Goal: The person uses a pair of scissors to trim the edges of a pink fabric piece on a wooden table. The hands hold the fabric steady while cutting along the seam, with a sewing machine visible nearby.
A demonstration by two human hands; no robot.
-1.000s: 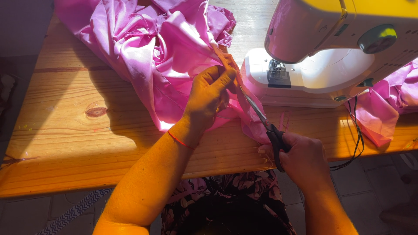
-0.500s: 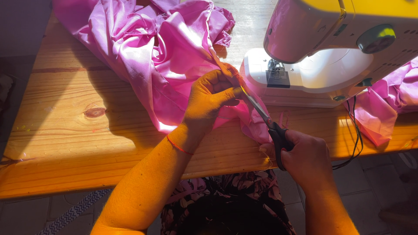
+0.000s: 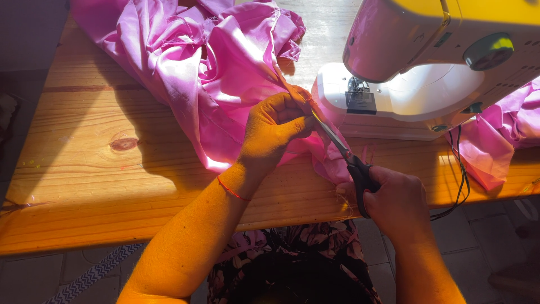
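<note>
A crumpled pink satin fabric lies across the wooden table. My left hand pinches a fold of it near the sewing machine's base; a thin red thread circles that wrist. My right hand grips black-handled scissors, whose blades point up-left into the fabric edge right by my left fingers. The blade tips are partly hidden by cloth and fingers.
A white sewing machine stands at the right of the table, with black cables hanging over the front edge. More pink fabric lies to its right. Tiled floor and a patterned strap show below the table.
My left hand has curled tighter on the fabric fold and slid slightly down. The scissors and my right hand have edged a little forward along the cloth edge.
</note>
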